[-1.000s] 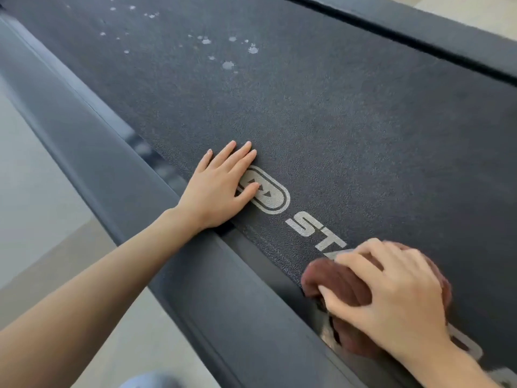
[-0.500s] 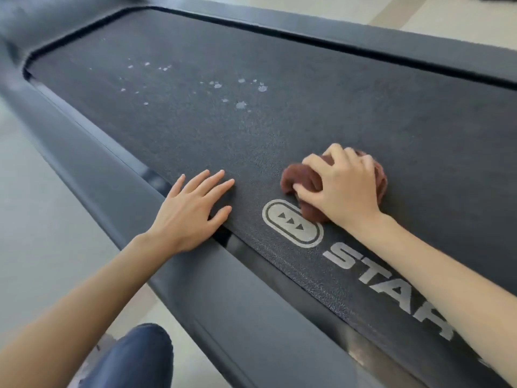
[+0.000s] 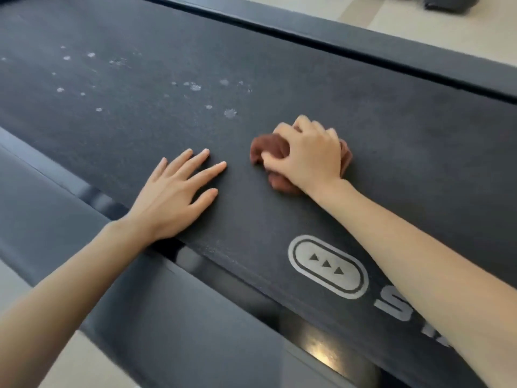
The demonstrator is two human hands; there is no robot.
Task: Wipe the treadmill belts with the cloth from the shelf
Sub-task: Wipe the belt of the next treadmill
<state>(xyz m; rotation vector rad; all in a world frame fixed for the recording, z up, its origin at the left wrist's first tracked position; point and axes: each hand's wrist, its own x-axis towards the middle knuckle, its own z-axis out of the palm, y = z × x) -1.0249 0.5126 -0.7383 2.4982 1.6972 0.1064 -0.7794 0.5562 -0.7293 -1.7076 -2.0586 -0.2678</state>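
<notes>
While the right hand [image 3: 305, 155] bunches the brown cloth [image 3: 268, 148] under curled fingers and presses it onto the treadmill belt [image 3: 391, 152], the left hand [image 3: 173, 197] lies flat just beside it. The left hand's fingers are straight and spread, and its heel sits at the belt's near edge.

Half a second ago the cloth sat right against the oval mark [image 3: 328, 266] with its three arrows. Now it is well past that mark, further along the belt, and both hands have travelled the same way. The left hand, which was level with the oval then, is now beyond it. The pale spots [image 3: 230, 113] that lay well ahead of the cloth are now near it, the closest just beyond the right knuckles.

Past the spots the dark belt runs on bare toward the upper left. To the right of the cloth there is open belt as far as the far rail [image 3: 363, 49], with light floor [image 3: 419, 21] behind it. On the near side the belt ends at a narrow dark gap, then the grey side rail [image 3: 195, 317]. Large pale letters [image 3: 397, 303] follow the oval under the right forearm.
</notes>
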